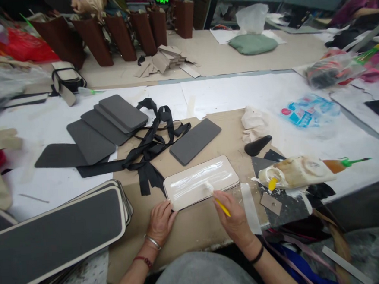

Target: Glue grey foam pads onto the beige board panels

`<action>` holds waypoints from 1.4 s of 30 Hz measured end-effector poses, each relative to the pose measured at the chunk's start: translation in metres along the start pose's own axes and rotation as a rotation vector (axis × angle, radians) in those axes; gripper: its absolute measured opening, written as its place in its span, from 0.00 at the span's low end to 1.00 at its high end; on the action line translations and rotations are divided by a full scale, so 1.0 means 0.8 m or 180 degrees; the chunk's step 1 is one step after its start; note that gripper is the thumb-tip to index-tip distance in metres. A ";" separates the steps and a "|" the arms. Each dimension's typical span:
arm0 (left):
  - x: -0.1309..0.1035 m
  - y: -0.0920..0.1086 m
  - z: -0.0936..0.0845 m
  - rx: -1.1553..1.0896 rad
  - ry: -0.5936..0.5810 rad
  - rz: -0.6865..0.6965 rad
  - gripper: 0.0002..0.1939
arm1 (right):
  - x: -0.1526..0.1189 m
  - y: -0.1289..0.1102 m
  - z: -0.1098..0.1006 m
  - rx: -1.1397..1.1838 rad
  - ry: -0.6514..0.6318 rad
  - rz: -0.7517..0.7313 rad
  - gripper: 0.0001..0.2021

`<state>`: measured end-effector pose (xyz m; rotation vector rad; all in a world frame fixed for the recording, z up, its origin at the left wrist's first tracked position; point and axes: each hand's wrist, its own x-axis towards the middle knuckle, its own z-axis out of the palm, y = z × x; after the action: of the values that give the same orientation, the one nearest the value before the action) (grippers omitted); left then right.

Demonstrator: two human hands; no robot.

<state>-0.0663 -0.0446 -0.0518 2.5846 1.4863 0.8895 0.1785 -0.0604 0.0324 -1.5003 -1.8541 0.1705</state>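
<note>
A cream rounded panel (192, 183), streaked with wet white glue, lies on the brown board in front of me. My left hand (161, 222) grips its lower left corner, with fingertips on the edge. In my right hand (231, 212) is a yellow-handled brush (222, 207), its white bristles touching the panel's right half. Just behind the panel lies a dark grey panel (196, 141). Black ribbon (153, 144) is tangled to the left of it, beside overlapping grey panels (119, 114). A glue-smeared white bottle (295, 171) lies on its side to the right.
Long grey panels with cream borders (56, 238) are stacked at the left. Brown bags (120, 36) stand at the back near a person's hand (81, 5). Crumpled cloth (254, 122) and a black tool (257, 146) lie right of centre.
</note>
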 end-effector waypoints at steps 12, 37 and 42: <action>-0.001 0.000 -0.003 -0.0205 -0.0031 -0.0148 0.09 | -0.008 -0.069 0.036 0.1099 -0.0486 0.0361 0.12; -0.005 -0.004 0.001 -0.0405 0.0053 -0.0230 0.09 | 0.023 -0.026 0.037 0.0861 -0.0159 0.1087 0.08; -0.006 -0.006 0.003 -0.0405 0.0061 -0.0197 0.09 | 0.025 0.066 -0.015 -0.0078 0.0459 0.1359 0.12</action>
<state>-0.0702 -0.0450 -0.0576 2.4343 1.4547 0.9707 0.2267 -0.0304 0.0225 -1.8599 -1.4102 0.2335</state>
